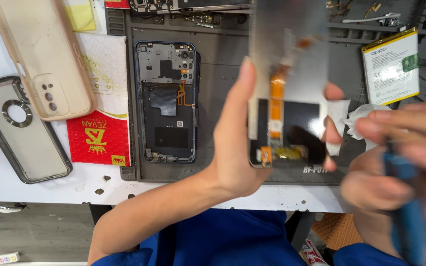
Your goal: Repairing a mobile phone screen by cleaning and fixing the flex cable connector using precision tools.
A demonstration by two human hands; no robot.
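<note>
Head view | left hand grips screen panel upright | right hand beside it clasps blue tool

We are in a phone repair shop: an opened phone lies on a grey mat, with cases and a battery nearby.

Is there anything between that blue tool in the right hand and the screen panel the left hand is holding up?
Nothing visible. The left hand holds the screen panel upright above the grey mat. The right hand, gripping the blue tool, is just to its right, with only open air and crumpled tissue lying on the mat below.
</note>
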